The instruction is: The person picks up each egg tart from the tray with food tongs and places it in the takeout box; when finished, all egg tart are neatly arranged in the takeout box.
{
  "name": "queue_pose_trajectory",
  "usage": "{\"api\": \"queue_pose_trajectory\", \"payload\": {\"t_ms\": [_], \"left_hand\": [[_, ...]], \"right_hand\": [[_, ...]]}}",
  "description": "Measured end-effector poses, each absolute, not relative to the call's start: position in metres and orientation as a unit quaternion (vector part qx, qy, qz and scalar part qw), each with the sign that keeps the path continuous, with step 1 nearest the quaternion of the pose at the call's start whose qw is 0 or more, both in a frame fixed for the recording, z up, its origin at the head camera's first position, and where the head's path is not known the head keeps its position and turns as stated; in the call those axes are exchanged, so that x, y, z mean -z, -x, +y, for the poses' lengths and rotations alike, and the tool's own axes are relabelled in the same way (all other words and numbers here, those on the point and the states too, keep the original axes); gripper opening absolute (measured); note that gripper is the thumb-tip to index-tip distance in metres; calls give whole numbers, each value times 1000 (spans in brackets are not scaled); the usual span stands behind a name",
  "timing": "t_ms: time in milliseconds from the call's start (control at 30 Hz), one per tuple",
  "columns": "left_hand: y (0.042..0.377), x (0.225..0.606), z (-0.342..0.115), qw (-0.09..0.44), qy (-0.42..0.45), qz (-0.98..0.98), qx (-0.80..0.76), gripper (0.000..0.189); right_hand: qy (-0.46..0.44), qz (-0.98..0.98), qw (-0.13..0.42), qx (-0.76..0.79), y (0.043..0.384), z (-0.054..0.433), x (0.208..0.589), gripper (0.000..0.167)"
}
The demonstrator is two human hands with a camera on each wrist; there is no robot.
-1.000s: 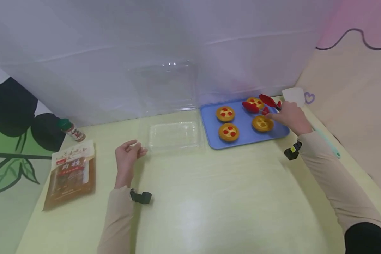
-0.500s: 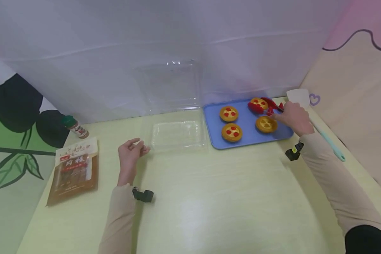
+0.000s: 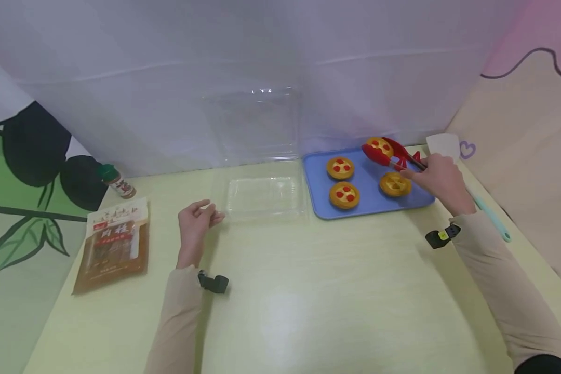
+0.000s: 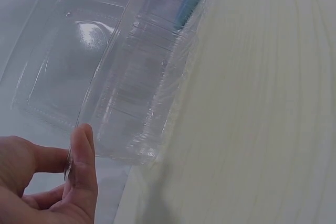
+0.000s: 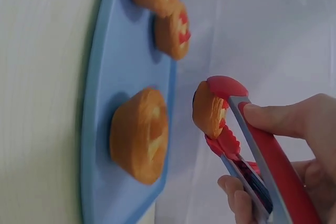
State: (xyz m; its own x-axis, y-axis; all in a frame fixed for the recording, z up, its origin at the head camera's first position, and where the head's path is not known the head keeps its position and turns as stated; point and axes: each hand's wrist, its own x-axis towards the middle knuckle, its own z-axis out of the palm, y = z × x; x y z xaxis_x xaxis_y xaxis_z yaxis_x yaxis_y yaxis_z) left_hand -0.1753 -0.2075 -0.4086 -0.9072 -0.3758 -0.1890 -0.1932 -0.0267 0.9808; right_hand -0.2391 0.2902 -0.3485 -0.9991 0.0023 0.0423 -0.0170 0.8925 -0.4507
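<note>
My right hand (image 3: 441,179) grips red-tipped tongs (image 5: 268,166), thumb on one arm and fingers under the other. Between the tong heads is an egg tart (image 5: 209,109) with red pieces on top, raised above the blue tray (image 3: 322,210). Two more red-topped tarts, a rear one (image 3: 340,168) and a front one (image 3: 344,195), sit at the tray's left. A plain tart (image 3: 395,184) sits at its right. My left hand (image 4: 63,182) pinches the rim of a clear plastic clamshell box (image 4: 131,87) between thumb and fingers. The box stands with its lid up.
A spatula (image 3: 493,221) with a white head and teal handle lies right of the tray. At the left are a brown food pouch (image 3: 114,249) and a green-capped shaker bottle (image 3: 117,182). A cloth backdrop (image 3: 177,114) rises behind the table.
The tongs have closed around the rear right tart and lifted it off the tray. My left hand stays at the box rim, and the head view has shifted slightly.
</note>
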Motion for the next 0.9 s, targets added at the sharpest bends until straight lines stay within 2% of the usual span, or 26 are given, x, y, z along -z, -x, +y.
{"api": "queue_pose_trajectory", "payload": {"t_ms": [267, 433, 533, 733, 900], "left_hand": [[180, 409, -206, 67, -212, -687, 692, 40], [180, 409, -204, 75, -208, -685, 694, 39], [181, 409, -202, 79, -206, -684, 696, 39], [181, 409, -199, 84, -210, -685, 693, 37], [182, 410, -197, 82, -212, -682, 695, 37]], "right_hand": [[-55, -965, 34, -254, 222, 271, 337, 49], [-98, -958, 29, -267, 215, 248, 329, 41], [-114, -954, 12, -278, 211, 230, 327, 37], [-137, -945, -45, -292, 210, 196, 326, 40], [-173, -941, -49, -287, 214, 168, 331, 38]]}}
